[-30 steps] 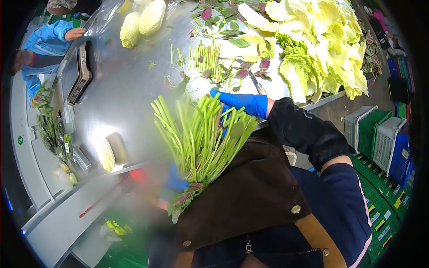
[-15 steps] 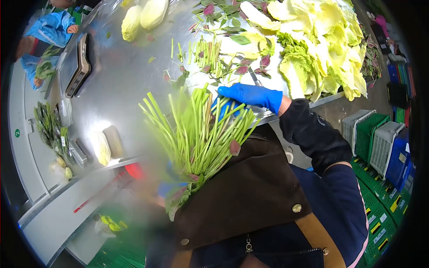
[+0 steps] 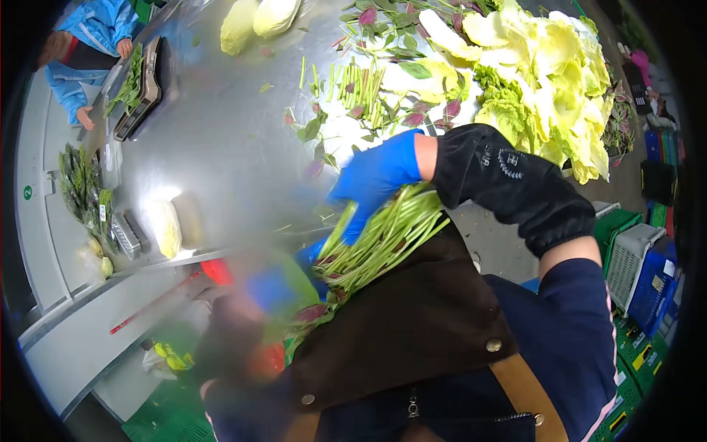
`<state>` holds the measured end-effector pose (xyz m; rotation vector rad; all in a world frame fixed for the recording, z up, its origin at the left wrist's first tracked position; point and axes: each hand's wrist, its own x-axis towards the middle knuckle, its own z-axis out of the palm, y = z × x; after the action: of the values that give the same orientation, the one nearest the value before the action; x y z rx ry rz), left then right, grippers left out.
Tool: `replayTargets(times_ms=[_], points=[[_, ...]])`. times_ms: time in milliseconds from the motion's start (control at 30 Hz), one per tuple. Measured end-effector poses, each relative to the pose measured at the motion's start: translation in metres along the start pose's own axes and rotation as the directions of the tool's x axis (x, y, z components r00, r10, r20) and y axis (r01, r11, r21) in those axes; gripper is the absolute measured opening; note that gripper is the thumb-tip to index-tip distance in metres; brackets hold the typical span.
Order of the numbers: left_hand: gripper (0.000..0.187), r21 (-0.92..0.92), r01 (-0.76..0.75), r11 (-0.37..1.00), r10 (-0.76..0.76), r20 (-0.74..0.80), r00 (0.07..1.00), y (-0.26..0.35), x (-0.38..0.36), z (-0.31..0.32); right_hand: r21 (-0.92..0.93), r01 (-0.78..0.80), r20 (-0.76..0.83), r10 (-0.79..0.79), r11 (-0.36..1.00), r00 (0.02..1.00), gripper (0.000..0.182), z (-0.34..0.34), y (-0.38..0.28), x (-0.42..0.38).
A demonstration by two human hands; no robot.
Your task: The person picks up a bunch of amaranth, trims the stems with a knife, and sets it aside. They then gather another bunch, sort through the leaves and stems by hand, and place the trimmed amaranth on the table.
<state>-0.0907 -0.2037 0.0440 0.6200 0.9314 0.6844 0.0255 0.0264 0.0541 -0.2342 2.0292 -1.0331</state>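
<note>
A bundle of long green stems with some purple leaves (image 3: 390, 239) lies against the brown apron. My right hand (image 3: 375, 177), in a blue glove, is curved over the upper side of the stems, fingers pressed round them. My left hand (image 3: 283, 283), also blue-gloved, is at the leafy lower left end of the bundle; a smear on the lens blurs it, but blue fingers show wrapped round the stems. Cut stem pieces (image 3: 361, 88) and loose green and purple leaves (image 3: 416, 70) are scattered on the metal table (image 3: 236, 125) above my right hand.
Pale cabbage leaves (image 3: 549, 66) are heaped at the upper right. Whole cabbages (image 3: 276, 15) stand at the top and one (image 3: 166, 228) at the near left edge. A person in blue sleeves (image 3: 99, 29) is beside a scale (image 3: 140, 92) holding greens. Crates (image 3: 633, 258) are stacked right.
My right hand has moved left and down over the stems, which are now gathered closer and lie flatter. The other person's greens are now on the scale, with the hands off them.
</note>
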Motion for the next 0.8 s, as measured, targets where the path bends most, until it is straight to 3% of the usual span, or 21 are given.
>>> replayTargets(times_ms=[67, 100, 167, 200, 300, 333, 367, 400, 467, 533, 600, 633, 667, 700, 733, 767, 800], points=[[0.089, -0.191, 0.071, 0.979, -0.047, 0.126, 0.991, 0.018, 0.004, 0.003, 0.38, 0.149, 0.129, -0.212, 0.913, 0.969, 0.083, 0.052, 0.052, 0.023], [0.088, -0.141, 0.118, 0.983, -0.098, 0.142, 0.985, 0.019, 0.008, -0.001, 0.608, 0.249, 0.055, -0.353, 0.754, 0.934, 0.092, 0.079, 0.062, 0.023], [0.087, -0.039, 0.211, 0.977, -0.203, 0.159, 0.966, 0.021, 0.012, -0.009, 0.13, 0.242, -0.197, -0.214, 0.962, 0.957, 0.089, 0.097, 0.054, 0.009], [0.085, 0.14, 0.152, 0.978, -0.173, 0.148, 0.974, 0.019, 0.014, -0.015, 0.152, 0.217, -0.167, -0.191, 0.964, 0.967, 0.084, 0.093, 0.051, 0.009], [0.081, -0.161, 0.305, 0.939, -0.302, 0.043, 0.952, 0.052, 0.015, -0.008, 0.161, 0.093, -0.123, -0.073, 0.983, 0.99, 0.075, 0.084, 0.038, -0.001], [0.079, 0.299, -0.106, 0.948, 0.085, 0.082, 0.993, 0.024, 0.02, -0.034, 0.129, 0.022, -0.133, -0.004, 0.991, 0.991, 0.075, 0.084, 0.03, -0.006], [0.076, 0.201, -0.075, 0.977, 0.097, -0.1, 0.99, 0.023, 0.011, -0.046, 0.096, -0.054, -0.147, 0.068, 0.994, 0.987, 0.076, 0.085, 0.025, -0.01], [0.073, 0.097, -0.063, 0.993, 0.088, -0.277, 0.957, 0.047, 0.006, -0.046, 0.186, -0.034, -0.185, 0.069, 0.982, 0.98, 0.075, 0.09, 0.026, -0.013], [0.069, 0.181, -0.245, 0.953, 0.303, -0.634, 0.711, 0.043, -0.011, -0.104, 0.41, 0.157, -0.365, 0.004, 0.898, 0.931, 0.071, 0.116, 0.05, -0.013], [0.061, 0.287, -0.635, 0.717, 0.62, -0.679, 0.393, 0.054, -0.05, -0.094, 0.647, 0.29, -0.461, 0.059, 0.705, 0.886, 0.063, 0.136, 0.069, -0.011], [0.056, 0.405, -0.525, 0.748, 0.522, -0.848, 0.089, 0.017, -0.079, -0.105, 0.737, 0.305, -0.495, 0.175, 0.603, 0.851, 0.059, 0.143, 0.074, -0.015], [0.046, 0.393, -0.529, 0.752, 0.501, -0.862, 0.073, -0.01, -0.089, -0.112, 0.775, 0.32, -0.506, 0.233, 0.545, 0.83, 0.057, 0.148, 0.076, -0.015], [0.033, 0.364, -0.583, 0.727, 0.588, -0.769, 0.252, -0.041, -0.098, -0.124, 0.788, 0.414, -0.564, 0.266, 0.455, 0.782, 0.059, 0.157, 0.079, -0.012], [0.022, 0.256, -0.623, 0.739, 0.436, -0.887, 0.153, -0.046, -0.073, -0.091, 0.778, 0.469, -0.603, 0.29, 0.417, 0.743, 0.06, 0.156, 0.076, -0.014], [0.023, 0.179, -0.562, 0.807, 0.439, -0.819, 0.369, -0.057, -0.059, -0.076, 0.761, 0.524, -0.641, 0.314, 0.383, 0.701, 0.06, 0.152, 0.072, -0.015], [0.032, 0.02, -0.514, 0.857, 0.31, -0.817, 0.485, -0.071, -0.04, -0.059, 0.737, 0.577, -0.675, 0.337, 0.352, 0.656, 0.061, 0.146, 0.069, -0.017], [0.043, 0.003, -0.439, 0.899, 0.3, -0.734, 0.61, -0.064, -0.015, -0.043, 0.697, 0.621, -0.717, 0.326, 0.358, 0.617, 0.061, 0.137, 0.065, -0.013]])
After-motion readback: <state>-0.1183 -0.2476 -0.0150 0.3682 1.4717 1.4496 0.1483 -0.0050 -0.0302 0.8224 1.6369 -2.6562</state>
